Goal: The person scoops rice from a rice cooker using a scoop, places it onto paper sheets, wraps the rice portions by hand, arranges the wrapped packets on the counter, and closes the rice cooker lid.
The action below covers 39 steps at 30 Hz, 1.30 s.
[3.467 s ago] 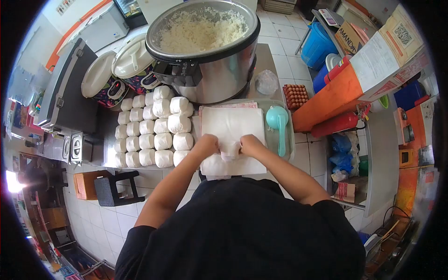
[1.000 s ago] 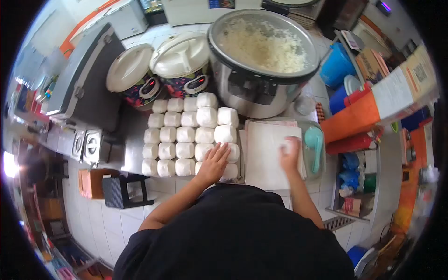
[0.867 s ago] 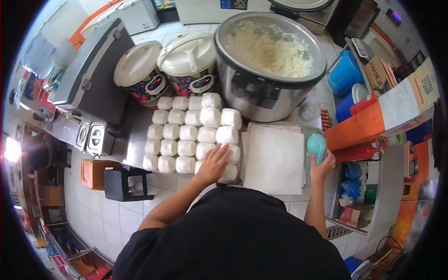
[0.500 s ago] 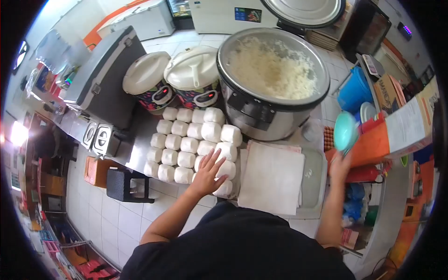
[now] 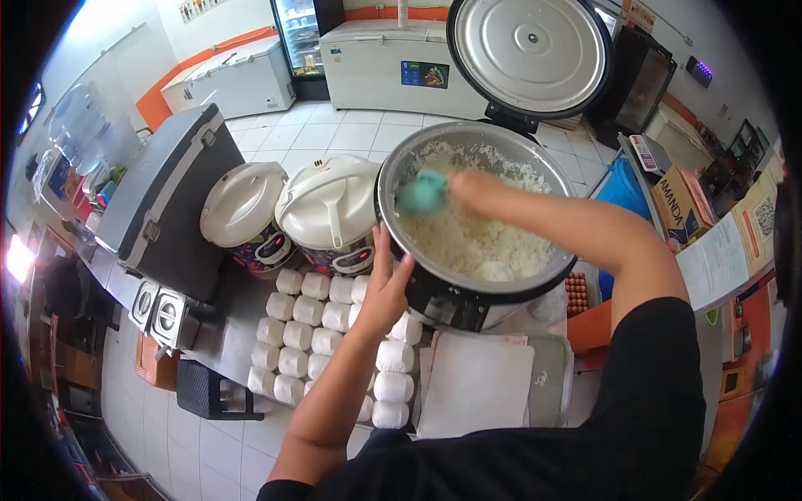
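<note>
My right hand (image 5: 478, 194), blurred by motion, is closed around a turquoise scoop (image 5: 423, 192) inside the big rice cooker (image 5: 455, 307). White rice (image 5: 510, 238) fills much of the pot, and the scoop is over its left side. My left hand (image 5: 386, 290) is against the cooker's near left rim, fingers stretched upward and thumb apart. Below that hand and forearm, rows of white paper-wrapped bundles (image 5: 297, 336) cover the metal table, some of them hidden by the arm. A stack of paper sheets (image 5: 476, 384) lies right of the bundles.
The cooker's round lid (image 5: 532, 50) stands raised behind the pot. Two white-lidded rice cookers (image 5: 330, 200) and a grey cooler box (image 5: 167, 184) are to the left. Eggs (image 5: 576, 294) and a cardboard box (image 5: 678, 204) are at right. A black stool (image 5: 200, 388) stands below the table's left edge.
My right hand has brought the scoop from the far right into the cooker. My left hand has moved from the wrapped bundles up to the cooker's rim. The view has tilted upward.
</note>
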{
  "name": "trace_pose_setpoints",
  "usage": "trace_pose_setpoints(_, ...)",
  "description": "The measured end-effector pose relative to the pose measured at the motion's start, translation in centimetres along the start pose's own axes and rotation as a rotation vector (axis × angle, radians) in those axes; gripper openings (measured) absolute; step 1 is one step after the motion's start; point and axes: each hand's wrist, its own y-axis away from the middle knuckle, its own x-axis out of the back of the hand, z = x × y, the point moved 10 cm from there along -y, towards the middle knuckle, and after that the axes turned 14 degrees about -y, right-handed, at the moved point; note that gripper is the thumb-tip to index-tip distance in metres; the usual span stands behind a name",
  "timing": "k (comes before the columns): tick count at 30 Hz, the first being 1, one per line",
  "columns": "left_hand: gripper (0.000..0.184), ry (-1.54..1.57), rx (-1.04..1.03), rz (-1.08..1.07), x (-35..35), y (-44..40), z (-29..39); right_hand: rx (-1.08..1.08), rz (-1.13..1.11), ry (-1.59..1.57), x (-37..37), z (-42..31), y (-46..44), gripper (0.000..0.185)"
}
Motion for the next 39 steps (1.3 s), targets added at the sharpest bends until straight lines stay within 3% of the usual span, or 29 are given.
trace_pose_setpoints(8, 0.073, -0.121, -0.018, -0.102, -0.9, -0.5, 0.2, -0.065, -0.429, -0.099, -5.4, -0.5, 2.4, 0.018)
trace_pose_setpoints(10, 0.074, -0.167, -0.028, -0.104, -0.9, -0.6, 0.1, -0.326, -0.618, -0.418, -8.2, 0.7, 5.4, 0.023)
trace_pose_setpoints(16, 0.067, 0.033, 0.033, -0.042, -1.1, 0.0, 1.3, -0.422, -0.865, -0.599, -6.8, -0.3, 11.7, 0.030)
trace_pose_setpoints(21, 0.066, 0.032, 0.021, -0.044, -1.4, 0.3, 1.5, -0.460, -0.899, -0.704, -4.0, 0.9, 12.7, 0.026)
trace_pose_setpoints(24, 0.081, 0.038, 0.026, -0.040, -1.1, 0.3, 1.3, -0.443, -0.944, -0.832, -4.7, 1.8, 11.5, 0.028)
trace_pose_setpoints(26, 0.089, 0.033, 0.016, -0.047, -1.0, 0.4, 1.1, -0.303, -0.646, -0.423, -2.8, 3.2, 8.0, 0.022)
trace_pose_setpoints(27, 0.098, 0.003, 0.002, -0.063, -1.1, 0.5, 1.2, -0.299, -0.650, -0.423, -3.5, 2.9, 8.5, 0.022)
trace_pose_setpoints(29, 0.107, -0.029, -0.010, -0.080, -1.2, 0.5, 1.5, -0.095, -0.242, -0.266, -1.2, 1.0, 8.0, 0.019)
trace_pose_setpoints(31, 0.118, -0.034, 0.009, -0.118, -1.5, 0.6, 1.5, -0.060, -0.253, -0.195, -0.9, 0.6, 7.6, 0.018)
trace_pose_setpoints(34, 0.122, 0.007, 0.004, -0.137, -1.6, 0.6, 1.3, -0.168, -0.261, -0.263, 0.8, 2.6, 6.2, 0.018)
trace_pose_setpoints(39, 0.122, 0.034, -0.017, -0.128, -1.6, 0.6, 1.4, -0.445, -0.459, -0.283, -0.7, 5.1, 5.8, 0.029)
